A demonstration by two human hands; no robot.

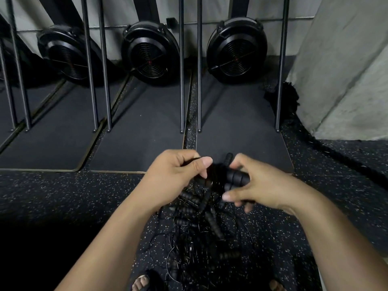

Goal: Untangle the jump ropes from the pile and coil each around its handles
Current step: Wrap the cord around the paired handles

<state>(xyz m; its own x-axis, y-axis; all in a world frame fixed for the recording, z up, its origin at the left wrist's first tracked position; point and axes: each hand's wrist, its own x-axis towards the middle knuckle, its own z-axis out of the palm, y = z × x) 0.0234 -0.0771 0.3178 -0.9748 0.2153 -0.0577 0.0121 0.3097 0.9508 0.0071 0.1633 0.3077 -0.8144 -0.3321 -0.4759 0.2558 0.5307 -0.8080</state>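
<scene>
Black ribbed handles (237,177) sit gripped in our right hand (262,185); our left hand (178,171) pinches the cord (211,175). We should wind snugly, clear of the pile (199,238).

The left hand (178,171) pinches a cord (194,160); just right of it, the right hand (258,183) holds two handles (237,178). Beneath both hands, the pile of jump ropes (199,234) lies on the floor (63,196). Beyond the hands lie mats (142,148), with flywheel housings (150,52) behind them. Far right of the right hand stands a pillar (346,70), with a thick rope (344,161) along its foot.
</scene>
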